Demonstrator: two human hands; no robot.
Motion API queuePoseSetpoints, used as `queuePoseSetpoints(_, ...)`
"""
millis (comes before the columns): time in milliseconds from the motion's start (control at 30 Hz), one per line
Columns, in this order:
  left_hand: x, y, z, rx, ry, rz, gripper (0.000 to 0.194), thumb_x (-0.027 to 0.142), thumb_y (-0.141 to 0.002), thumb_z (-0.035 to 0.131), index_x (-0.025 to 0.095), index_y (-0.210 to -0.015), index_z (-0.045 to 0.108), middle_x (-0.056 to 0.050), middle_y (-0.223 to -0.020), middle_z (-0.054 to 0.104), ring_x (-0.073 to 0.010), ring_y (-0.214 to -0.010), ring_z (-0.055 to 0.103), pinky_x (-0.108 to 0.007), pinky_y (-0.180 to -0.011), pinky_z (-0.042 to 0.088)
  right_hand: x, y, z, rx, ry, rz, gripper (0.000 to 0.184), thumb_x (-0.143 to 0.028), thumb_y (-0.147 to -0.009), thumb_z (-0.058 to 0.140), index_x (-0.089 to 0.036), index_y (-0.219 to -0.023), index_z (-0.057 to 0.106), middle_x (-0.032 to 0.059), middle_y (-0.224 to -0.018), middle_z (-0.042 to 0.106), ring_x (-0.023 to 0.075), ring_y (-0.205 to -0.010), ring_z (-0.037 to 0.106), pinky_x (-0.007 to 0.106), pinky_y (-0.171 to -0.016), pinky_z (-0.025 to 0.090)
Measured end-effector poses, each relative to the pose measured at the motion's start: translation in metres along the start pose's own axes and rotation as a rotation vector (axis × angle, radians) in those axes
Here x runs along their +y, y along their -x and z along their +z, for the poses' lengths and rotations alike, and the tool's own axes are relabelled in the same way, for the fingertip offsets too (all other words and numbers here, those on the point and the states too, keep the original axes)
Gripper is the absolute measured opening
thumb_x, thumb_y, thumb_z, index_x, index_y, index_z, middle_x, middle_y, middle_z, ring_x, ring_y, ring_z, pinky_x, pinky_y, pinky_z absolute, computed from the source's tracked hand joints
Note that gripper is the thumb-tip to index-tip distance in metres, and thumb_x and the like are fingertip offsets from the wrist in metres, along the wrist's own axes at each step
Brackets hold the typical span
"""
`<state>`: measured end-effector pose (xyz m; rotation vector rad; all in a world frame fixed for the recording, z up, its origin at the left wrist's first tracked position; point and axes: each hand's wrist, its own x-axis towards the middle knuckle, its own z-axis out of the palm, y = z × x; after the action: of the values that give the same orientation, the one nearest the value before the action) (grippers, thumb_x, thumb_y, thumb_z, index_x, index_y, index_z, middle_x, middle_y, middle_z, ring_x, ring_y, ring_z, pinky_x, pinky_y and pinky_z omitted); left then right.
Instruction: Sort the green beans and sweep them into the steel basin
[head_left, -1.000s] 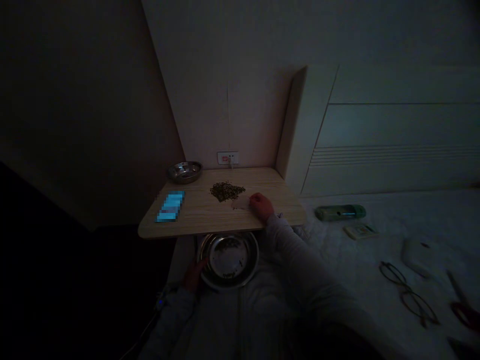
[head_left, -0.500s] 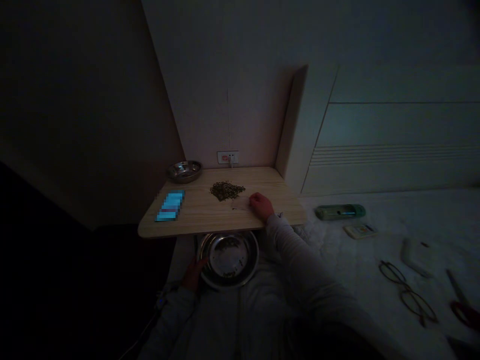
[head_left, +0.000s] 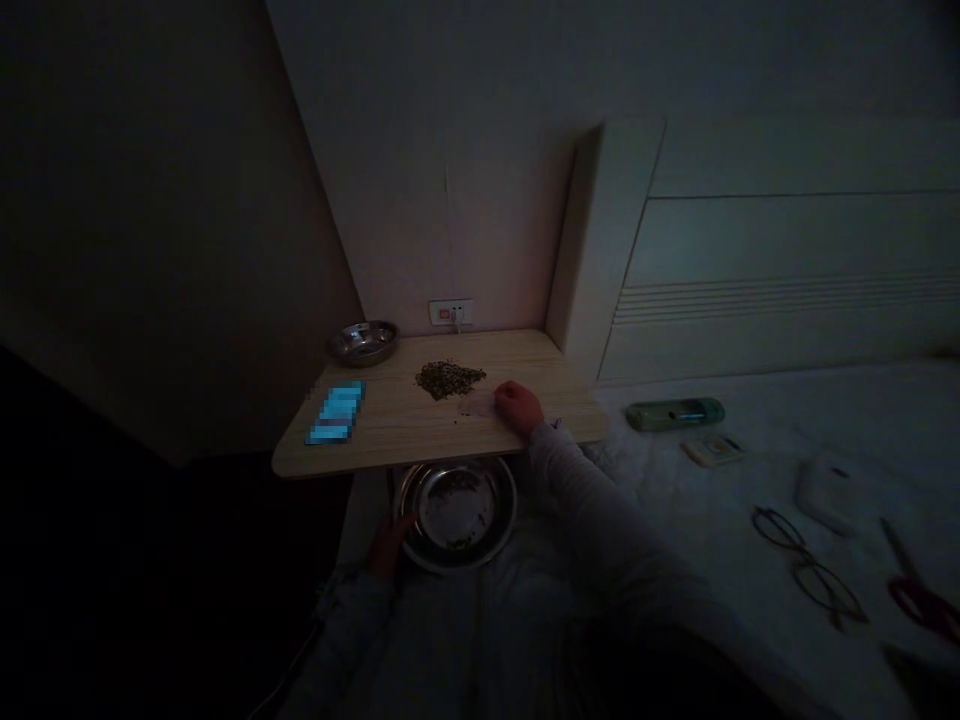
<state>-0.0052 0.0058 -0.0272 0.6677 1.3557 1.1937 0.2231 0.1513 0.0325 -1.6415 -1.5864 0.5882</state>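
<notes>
My right hand [head_left: 517, 408] is closed over the wooden tabletop [head_left: 405, 440], its fingers pinching a thin, clear, flat piece like a plastic card [head_left: 475, 404]. That piece lies close to the surface, just in front of a pile of small dark grains [head_left: 448, 379]. A few stray grains lie nearer the front edge. Below that edge, my left hand [head_left: 388, 546] holds the left rim of a large metal basin [head_left: 456, 508]. Some grains are scattered inside the basin.
A smaller metal bowl [head_left: 365, 343] stands at the tabletop's back left, behind a lit phone [head_left: 336, 412]. To the right, the white bed [head_left: 675, 500] carries a green case [head_left: 675, 414], a pale device [head_left: 712, 450], glasses [head_left: 810, 570] and red-handled scissors [head_left: 919, 600]. A socket [head_left: 451, 312] is behind.
The clear piece in my right hand now shows more plainly beside the pile. My view has shifted slightly. My left hand stays on the basin's rim.
</notes>
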Motion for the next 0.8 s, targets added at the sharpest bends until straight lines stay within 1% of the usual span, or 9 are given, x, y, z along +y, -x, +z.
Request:
queuePoseSetpoints(133,0.003,0.002,-0.001,-0.004,-0.022,0.034,0.017,0.026,-0.056,0.063,0.020,-0.072,0.063,-0.005,-0.077,0.068,-0.0255,-0.087,0.060,-0.035,-0.080,0.043,0.000,-0.001,0.000,-0.007,-0.005,-0.011,0.014,-0.023,-0.067,0.047,-0.018,-0.074,0.058,-0.0001,-0.069,0.060,0.0128,-0.067,0.053,0.024,-0.062,0.039)
queuePoseSetpoints(233,0.003,0.002,-0.003,-0.011,-0.033,0.024,0.018,0.026,-0.055,0.064,0.020,-0.072,0.064,-0.007,-0.083,0.068,-0.0264,-0.091,0.058,-0.035,-0.081,0.042,0.001,0.000,0.000,-0.012,-0.028,-0.002,0.013,-0.023,-0.067,0.046,-0.019,-0.073,0.057,-0.0015,-0.065,0.059,0.0118,-0.064,0.052,0.023,-0.061,0.038)
queuePoseSetpoints(333,0.001,0.000,-0.005,0.024,-0.016,0.011,0.022,0.028,-0.053,0.066,0.018,-0.073,0.064,-0.007,-0.082,0.068,-0.0279,-0.093,0.057,-0.037,-0.082,0.041,0.002,0.000,0.000,-0.015,-0.042,-0.004,0.012,-0.023,-0.067,0.046,-0.019,-0.072,0.056,-0.0019,-0.065,0.059,0.0114,-0.063,0.052,0.022,-0.060,0.038)
queuePoseSetpoints(433,-0.001,-0.004,-0.006,0.005,-0.012,0.002,0.019,0.027,-0.052,0.067,0.019,-0.069,0.064,-0.006,-0.079,0.068,-0.0278,-0.094,0.057,-0.036,-0.082,0.041,0.002,0.000,-0.001,-0.025,-0.072,-0.011,0.011,-0.021,-0.066,0.046,-0.018,-0.071,0.056,-0.0017,-0.064,0.059,0.0113,-0.064,0.052,0.022,-0.061,0.038)
queuePoseSetpoints(500,-0.002,-0.005,-0.007,-0.011,-0.030,-0.001,0.016,0.025,-0.051,0.067,0.019,-0.066,0.065,-0.007,-0.078,0.068,-0.0276,-0.095,0.056,-0.035,-0.083,0.041,0.003,0.000,0.000,-0.028,-0.133,-0.013,0.010,-0.020,-0.065,0.046,-0.018,-0.071,0.055,-0.0021,-0.062,0.059,0.0109,-0.063,0.053,0.022,-0.061,0.038)
queuePoseSetpoints(667,0.002,0.001,-0.004,-0.015,-0.018,0.001,0.016,0.027,-0.056,0.063,0.019,-0.069,0.065,-0.008,-0.079,0.068,-0.0271,-0.091,0.058,-0.038,-0.082,0.042,0.007,0.003,0.004,-0.085,-0.346,-0.060,0.012,-0.021,-0.066,0.045,-0.017,-0.074,0.053,-0.0037,-0.060,0.058,0.0093,-0.058,0.051,0.021,-0.060,0.039)
queuePoseSetpoints(733,0.006,0.004,-0.003,-0.053,-0.020,0.006,0.014,0.026,-0.055,0.064,0.019,-0.066,0.065,-0.007,-0.077,0.069,-0.0273,-0.091,0.058,-0.037,-0.082,0.042,0.007,0.007,0.006,-0.128,-0.383,-0.086,0.014,-0.020,-0.065,0.045,-0.018,-0.076,0.053,-0.0042,-0.060,0.057,0.0091,-0.057,0.051,0.021,-0.059,0.039)
queuePoseSetpoints(800,0.008,0.005,-0.002,-0.074,-0.007,0.009,0.017,0.024,-0.052,0.066,0.019,-0.068,0.065,-0.006,-0.078,0.069,-0.0274,-0.093,0.058,-0.036,-0.083,0.042,0.004,0.011,0.008,-0.174,-0.404,-0.117,0.015,-0.020,-0.065,0.046,-0.018,-0.078,0.052,-0.0045,-0.060,0.057,0.0091,-0.057,0.051,0.022,-0.060,0.039)
